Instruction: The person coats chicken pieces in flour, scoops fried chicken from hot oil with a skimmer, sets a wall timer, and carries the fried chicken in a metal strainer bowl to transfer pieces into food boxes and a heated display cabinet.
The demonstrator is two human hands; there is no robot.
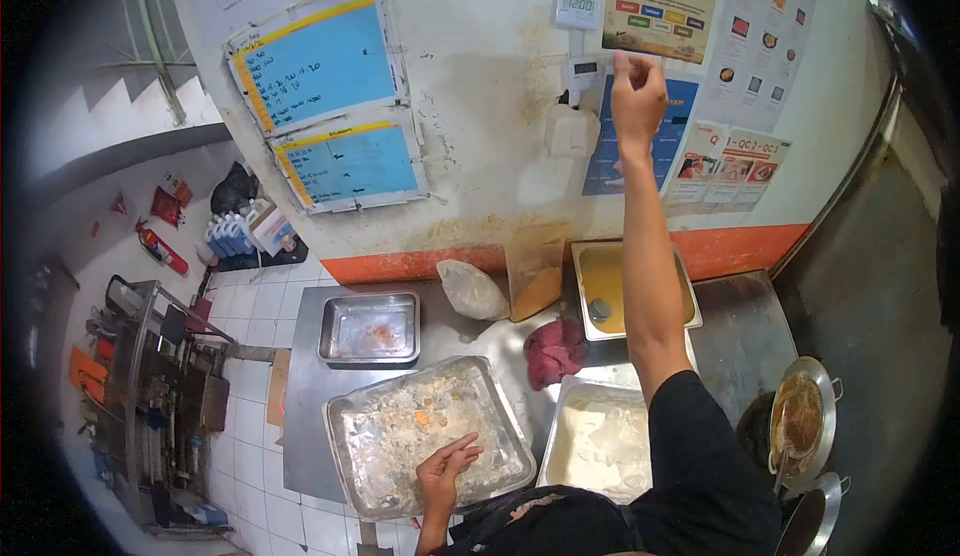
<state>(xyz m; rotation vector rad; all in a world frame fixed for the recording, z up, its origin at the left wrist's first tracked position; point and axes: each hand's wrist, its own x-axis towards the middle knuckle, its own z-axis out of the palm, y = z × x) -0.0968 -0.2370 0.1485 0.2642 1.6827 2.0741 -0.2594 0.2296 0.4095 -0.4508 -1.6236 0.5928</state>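
Note:
My right hand [640,101] is raised high against the wall, its fingers curled together; whether anything is in them I cannot make out. It is in front of a blue poster [603,171], just right of a small device with a display [582,70]. Low in the view, my left hand [446,471] hovers over or rests on a large metal tray [338,431], fingers stretched out and holding nothing visible. Pale flour-like crumbs [395,436] and a small orange piece [422,418] lie in that tray.
Behind the tray are a smaller metal pan [370,328], a plastic bag [471,291], a dark red cloth [555,353] and a container of yellow liquid [603,286]. A pan of white powder [605,436] sits right of the tray. Woks [800,426] stand far right.

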